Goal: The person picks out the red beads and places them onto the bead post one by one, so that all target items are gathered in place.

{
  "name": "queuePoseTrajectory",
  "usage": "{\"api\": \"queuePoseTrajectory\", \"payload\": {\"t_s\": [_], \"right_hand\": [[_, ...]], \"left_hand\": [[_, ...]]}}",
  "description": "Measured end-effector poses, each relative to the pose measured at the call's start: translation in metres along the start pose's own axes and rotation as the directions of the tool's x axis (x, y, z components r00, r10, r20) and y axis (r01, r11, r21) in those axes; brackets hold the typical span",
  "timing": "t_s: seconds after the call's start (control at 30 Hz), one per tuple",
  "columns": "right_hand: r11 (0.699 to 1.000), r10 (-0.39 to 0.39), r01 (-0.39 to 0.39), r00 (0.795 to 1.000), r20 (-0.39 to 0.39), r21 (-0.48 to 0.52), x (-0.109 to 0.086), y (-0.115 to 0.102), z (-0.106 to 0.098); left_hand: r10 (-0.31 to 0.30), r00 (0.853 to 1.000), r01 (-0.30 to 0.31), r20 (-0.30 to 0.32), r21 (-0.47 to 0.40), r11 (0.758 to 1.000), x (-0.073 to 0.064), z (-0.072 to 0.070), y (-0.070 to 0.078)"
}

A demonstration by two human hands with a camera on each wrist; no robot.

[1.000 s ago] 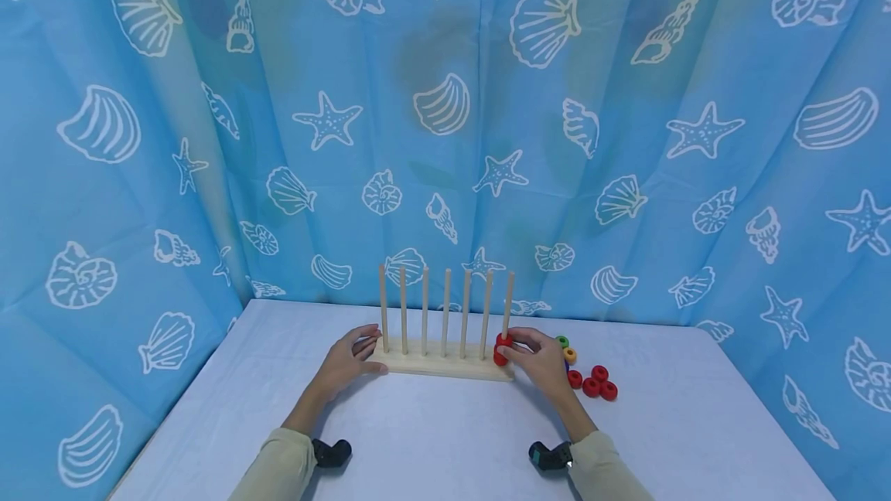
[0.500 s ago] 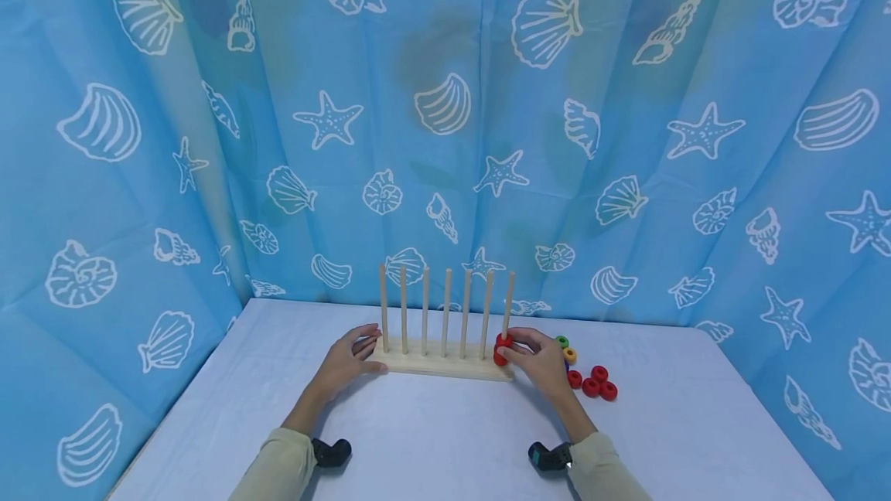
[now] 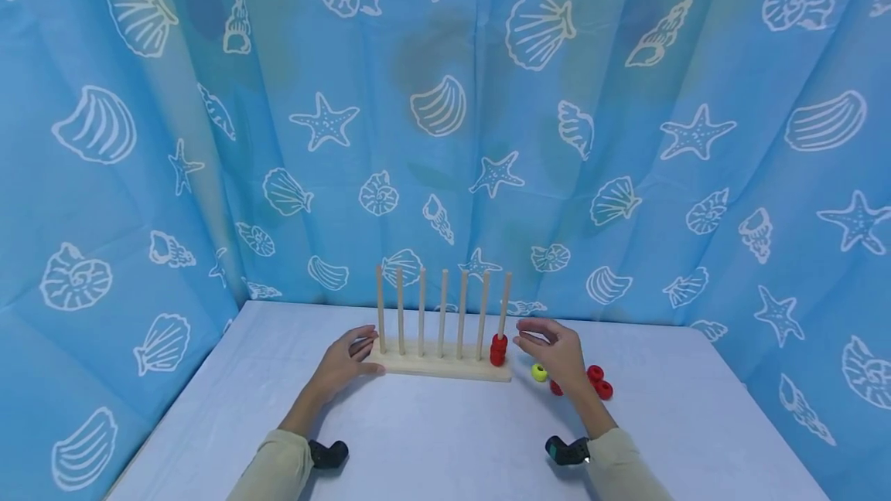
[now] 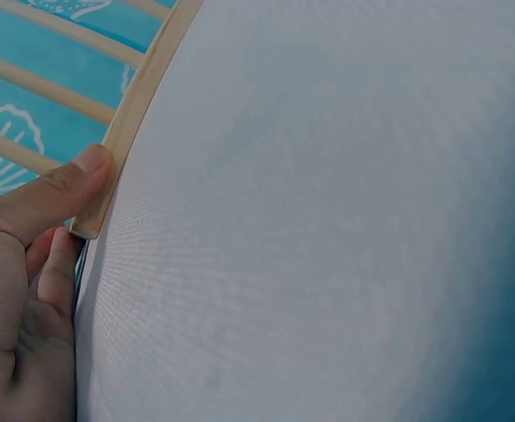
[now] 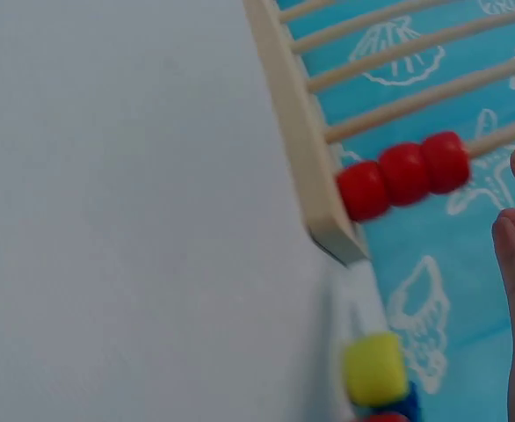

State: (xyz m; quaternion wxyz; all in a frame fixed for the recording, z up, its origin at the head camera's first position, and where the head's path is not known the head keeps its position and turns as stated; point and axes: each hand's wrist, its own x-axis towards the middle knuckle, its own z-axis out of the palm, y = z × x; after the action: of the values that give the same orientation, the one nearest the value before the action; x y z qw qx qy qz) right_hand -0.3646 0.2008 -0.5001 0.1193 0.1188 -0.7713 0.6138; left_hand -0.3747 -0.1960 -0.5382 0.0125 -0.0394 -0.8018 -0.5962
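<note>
A wooden peg rack (image 3: 435, 367) with several upright pegs stands on the table. My left hand (image 3: 344, 359) holds its left end, the thumb on the front edge in the left wrist view (image 4: 42, 207) and the other fingers partly hidden behind. On the rightmost peg sit three red beads (image 5: 404, 176), stacked from the base up. To the right of that peg hovers my right hand (image 3: 554, 350), apart from the beads, its fingers relaxed and holding nothing. A yellow bead (image 3: 539, 372) lies on the table below this hand.
More red beads (image 3: 604, 390) lie right of my right wrist, which hides part of the loose group. A blue bead (image 5: 405, 404) shows beside the yellow one in the right wrist view. A blue shell-print curtain (image 3: 445, 176) hangs behind the white table (image 3: 431, 439).
My right hand has let go of the red beads on the end peg and drawn away to the right. The yellow bead has come into sight. My left hand stays on the rack.
</note>
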Motion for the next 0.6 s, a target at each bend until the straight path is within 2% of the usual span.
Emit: {"api": "queuePoseTrajectory", "payload": {"t_s": [0.23,0.43,0.6], "right_hand": [[0.996,-0.012,0.012,1.0,0.001,-0.091,-0.004,-0.006,-0.037],[0.972,-0.025,0.022,1.0,-0.013,-0.235,-0.013,-0.009,-0.07],[0.948,-0.006,-0.002,1.0,-0.026,-0.318,-0.021,-0.003,-0.091]], "left_hand": [[0.005,1.0,-0.005,0.002,0.011,1.0,-0.002,0.0,-0.002],[0.02,1.0,-0.02,0.0,0.007,1.0,-0.001,0.0,-0.002],[0.021,1.0,-0.021,0.004,0.004,1.0,0.0,0.0,0.0]]}}
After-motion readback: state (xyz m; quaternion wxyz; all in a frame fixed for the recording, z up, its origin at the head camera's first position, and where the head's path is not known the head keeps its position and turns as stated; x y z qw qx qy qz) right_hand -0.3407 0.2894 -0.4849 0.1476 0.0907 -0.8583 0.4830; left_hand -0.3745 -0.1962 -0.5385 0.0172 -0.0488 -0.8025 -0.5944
